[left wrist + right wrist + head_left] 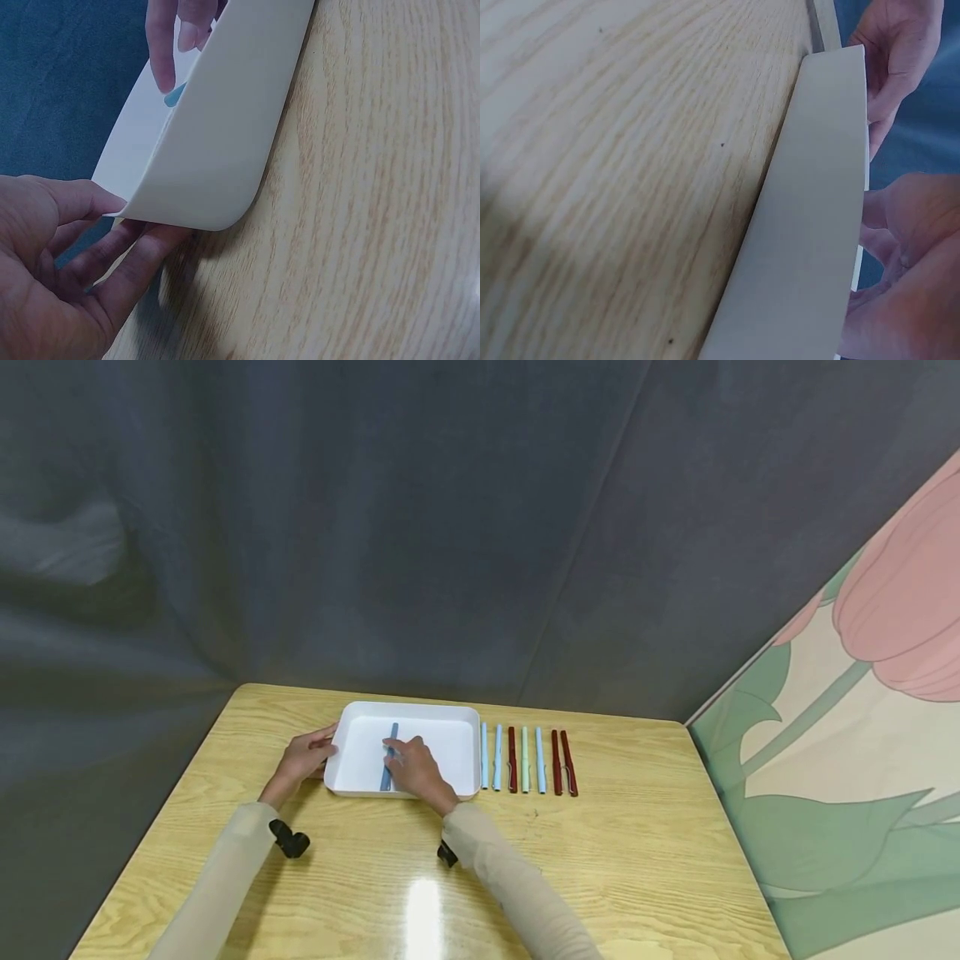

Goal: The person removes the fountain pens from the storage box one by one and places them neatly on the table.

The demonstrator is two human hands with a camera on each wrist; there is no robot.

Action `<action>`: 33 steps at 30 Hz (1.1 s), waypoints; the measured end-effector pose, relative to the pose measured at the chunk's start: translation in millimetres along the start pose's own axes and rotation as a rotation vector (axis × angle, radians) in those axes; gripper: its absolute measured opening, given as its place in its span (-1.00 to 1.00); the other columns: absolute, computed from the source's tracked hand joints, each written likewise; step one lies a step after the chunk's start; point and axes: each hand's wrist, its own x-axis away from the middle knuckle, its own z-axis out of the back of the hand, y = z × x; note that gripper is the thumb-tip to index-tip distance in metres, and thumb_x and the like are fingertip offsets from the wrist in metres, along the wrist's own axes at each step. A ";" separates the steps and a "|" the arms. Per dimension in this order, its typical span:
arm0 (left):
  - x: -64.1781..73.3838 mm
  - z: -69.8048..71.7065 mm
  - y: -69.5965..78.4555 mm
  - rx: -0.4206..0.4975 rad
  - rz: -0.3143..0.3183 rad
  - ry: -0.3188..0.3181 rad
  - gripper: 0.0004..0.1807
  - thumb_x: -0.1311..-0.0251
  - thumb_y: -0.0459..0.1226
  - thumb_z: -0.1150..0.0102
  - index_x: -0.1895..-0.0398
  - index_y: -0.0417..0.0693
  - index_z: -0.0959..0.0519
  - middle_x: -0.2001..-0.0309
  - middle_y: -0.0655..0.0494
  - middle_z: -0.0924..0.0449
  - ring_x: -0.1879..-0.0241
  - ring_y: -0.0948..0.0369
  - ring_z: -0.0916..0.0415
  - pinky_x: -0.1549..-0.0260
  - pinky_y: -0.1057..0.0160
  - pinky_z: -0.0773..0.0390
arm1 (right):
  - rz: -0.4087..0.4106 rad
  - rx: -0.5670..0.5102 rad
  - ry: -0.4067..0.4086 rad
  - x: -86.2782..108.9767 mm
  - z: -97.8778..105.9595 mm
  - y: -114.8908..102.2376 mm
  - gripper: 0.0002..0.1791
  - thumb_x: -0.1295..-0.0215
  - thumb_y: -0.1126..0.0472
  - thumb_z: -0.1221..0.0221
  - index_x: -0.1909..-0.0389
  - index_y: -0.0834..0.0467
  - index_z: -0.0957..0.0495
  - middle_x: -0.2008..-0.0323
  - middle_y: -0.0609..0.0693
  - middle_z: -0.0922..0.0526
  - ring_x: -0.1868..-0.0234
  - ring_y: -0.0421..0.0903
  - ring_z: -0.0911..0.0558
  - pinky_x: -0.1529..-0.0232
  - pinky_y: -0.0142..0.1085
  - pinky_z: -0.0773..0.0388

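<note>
A white rectangular tray (442, 752) lies on the wooden table. My left hand (303, 755) holds its left end, with the thumb on the rim and the other fingers against the outside and underneath, as the left wrist view shows. Inside the tray is a blue pen (386, 779), lying lengthwise from front to back. My right hand (420, 770) reaches over the tray's front wall to this pen. Its index finger (161, 64) is fairly straight, the tip right at the pen's end, while the thumb stands apart. The tray wall hides most of the right fingers in the right wrist view.
Right of the tray stretches a row of several pens: light blue ones (498, 758), dark red ones (557, 762) and a light green one (526, 760). The wooden table (645, 843) meets a dark curtain (420, 568) behind and a flowered panel (832, 760) at the right.
</note>
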 end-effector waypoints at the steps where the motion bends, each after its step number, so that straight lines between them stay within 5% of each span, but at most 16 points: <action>1: 0.0 0.1 0.0 0.000 -0.002 0.000 -0.37 -0.55 -0.35 -0.03 -0.63 -0.12 -0.20 -0.42 -0.48 -0.35 -0.18 -0.22 -0.60 0.27 0.14 -0.79 | -0.013 0.014 -0.007 -0.5 -0.9 -1.0 -0.57 -0.58 0.12 -0.15 -0.39 -0.01 -0.58 0.03 0.18 -0.55 0.11 -0.01 -0.50 0.18 -0.21 -0.53; 7: -1.5 0.7 -3.2 0.005 0.008 -0.004 -0.36 -0.55 -0.33 -0.04 -0.63 -0.14 -0.19 -0.40 -0.49 -0.36 -0.07 -0.06 -0.65 0.29 0.18 -0.78 | -0.068 0.079 -0.040 -1.4 -4.5 -5.3 -0.56 -0.62 0.07 -0.09 -0.43 -0.12 -0.54 0.01 0.11 -0.49 0.07 -0.01 -0.50 0.16 -0.21 -0.56; 18: -2.1 1.1 -4.2 0.005 0.007 -0.004 -0.36 -0.54 -0.33 -0.04 -0.62 -0.14 -0.20 -0.40 -0.49 -0.36 -0.05 -0.06 -0.67 0.29 0.16 -0.78 | -0.047 0.126 -0.046 -4.0 -9.5 -3.2 -0.58 -0.62 0.05 -0.09 -0.40 -0.15 -0.57 0.04 0.05 -0.47 0.08 -0.06 -0.49 0.20 -0.24 -0.55; 26: -2.4 1.0 -2.8 0.006 0.011 0.002 -0.37 -0.54 -0.35 -0.03 -0.63 -0.12 -0.21 -0.42 -0.47 -0.36 -0.14 -0.16 -0.63 0.27 0.17 -0.78 | -0.046 0.077 0.011 -3.7 -7.2 -4.9 -0.79 -0.56 0.10 -0.18 0.00 0.04 -0.75 0.12 0.06 -0.52 0.19 -0.08 -0.50 0.32 -0.28 -0.49; 33: -3.3 0.5 -1.6 -0.001 0.013 0.015 -0.36 -0.52 -0.34 -0.04 -0.62 -0.11 -0.22 -0.42 -0.46 -0.37 -0.16 -0.16 -0.63 0.26 0.16 -0.78 | -0.080 0.101 0.091 -5.2 -6.2 -1.9 -0.93 -0.37 0.23 -0.32 0.31 0.09 -0.63 0.29 0.08 -0.54 0.34 -0.01 -0.53 0.42 -0.21 -0.45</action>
